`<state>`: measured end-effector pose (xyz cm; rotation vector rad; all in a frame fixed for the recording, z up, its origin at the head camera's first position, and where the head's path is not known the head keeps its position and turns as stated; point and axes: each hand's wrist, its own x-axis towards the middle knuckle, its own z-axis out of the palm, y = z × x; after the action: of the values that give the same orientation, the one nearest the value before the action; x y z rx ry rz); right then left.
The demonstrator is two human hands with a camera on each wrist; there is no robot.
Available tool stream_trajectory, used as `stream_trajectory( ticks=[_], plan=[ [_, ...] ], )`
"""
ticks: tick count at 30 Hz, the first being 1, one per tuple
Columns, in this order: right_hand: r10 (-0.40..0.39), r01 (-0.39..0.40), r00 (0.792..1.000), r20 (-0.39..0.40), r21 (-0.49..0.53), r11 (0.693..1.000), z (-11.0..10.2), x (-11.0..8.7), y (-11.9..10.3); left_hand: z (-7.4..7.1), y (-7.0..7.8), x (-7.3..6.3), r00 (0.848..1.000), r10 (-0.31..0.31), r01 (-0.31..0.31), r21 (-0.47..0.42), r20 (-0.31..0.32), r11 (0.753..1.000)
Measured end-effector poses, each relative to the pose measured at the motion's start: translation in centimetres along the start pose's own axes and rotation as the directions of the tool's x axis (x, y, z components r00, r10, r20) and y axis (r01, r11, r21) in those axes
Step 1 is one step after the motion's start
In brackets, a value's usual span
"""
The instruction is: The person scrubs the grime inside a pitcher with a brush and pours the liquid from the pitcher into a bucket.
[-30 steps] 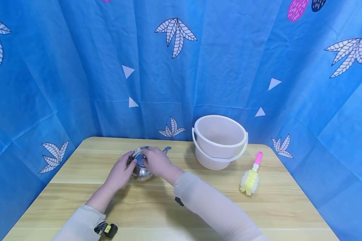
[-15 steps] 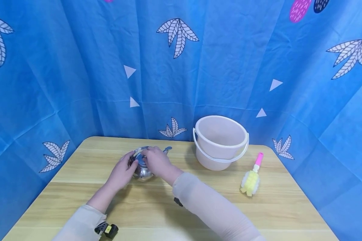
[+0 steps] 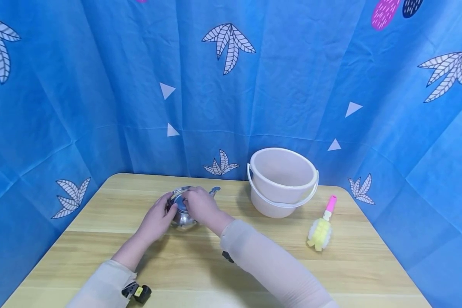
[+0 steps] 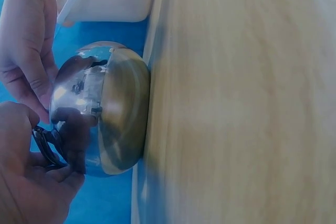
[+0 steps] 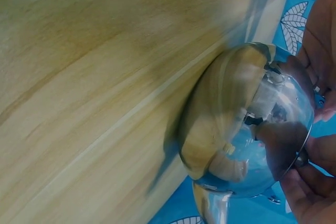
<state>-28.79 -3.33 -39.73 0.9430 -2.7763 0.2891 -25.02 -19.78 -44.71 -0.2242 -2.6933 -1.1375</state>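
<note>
A small shiny metal teapot [image 3: 183, 221] with a round body stands on the wooden table, its spout [image 3: 214, 191] pointing to the back right. My left hand [image 3: 156, 217] grips the handle [image 4: 48, 146] on the teapot's left side, the thumb near the rim. Reaching over from the right, my right hand [image 3: 202, 207] pinches the small knob [image 5: 301, 159] of the lid [image 3: 182, 203] with its fingertips. The lid lies over the teapot's mouth and is partly hidden by the fingers. Both hands are mirrored in the polished body in the wrist views.
Behind and to the right stands a white bucket [image 3: 281, 194] with its handle hanging in front. Farther right lies a sponge brush [image 3: 319, 233] with a yellow and white head and a pink handle [image 3: 331, 203]. A blue patterned curtain [image 3: 231, 107] encloses the table [image 3: 254, 273].
The head view has shifted very slightly. Both hands stay on the teapot, with only small finger movement of the right hand at the lid.
</note>
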Motion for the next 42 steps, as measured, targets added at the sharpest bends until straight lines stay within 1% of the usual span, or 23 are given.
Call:
stream_trajectory(
  ticks=[6, 16, 27, 37, 42],
  plan=[
    [-0.006, 0.006, 1.0, 0.008, -0.006, 1.0, -0.07, 0.07, -0.07, 0.04, -0.14, 0.05, 1.0, 0.0, 0.0, 0.011, -0.003, 1.0],
    [0.005, -0.005, 1.0, 0.001, 0.021, 1.0, -0.03, 0.16, 0.01, 0.0, 0.15, -0.04, 1.0, 0.012, -0.012, 0.015, -0.011, 1.0],
    [-0.025, 0.026, 0.999, -0.019, 0.021, 0.999, 0.12, 0.1, 0.18, 0.02, 0.1, -0.08, 1.0, 0.005, -0.005, 0.017, -0.011, 1.0],
    [-0.019, 0.02, 0.999, -0.042, 0.029, 0.999, 0.29, 0.02, 0.21, -0.12, 0.25, -0.29, 1.0, -0.007, 0.007, -0.004, -0.004, 1.0],
    [0.008, -0.006, 0.999, -0.038, 0.057, 0.998, 0.09, -0.07, 0.19, -0.18, 0.34, -0.35, 1.0, -0.011, 0.011, -0.014, -0.001, 1.0]
  ],
)
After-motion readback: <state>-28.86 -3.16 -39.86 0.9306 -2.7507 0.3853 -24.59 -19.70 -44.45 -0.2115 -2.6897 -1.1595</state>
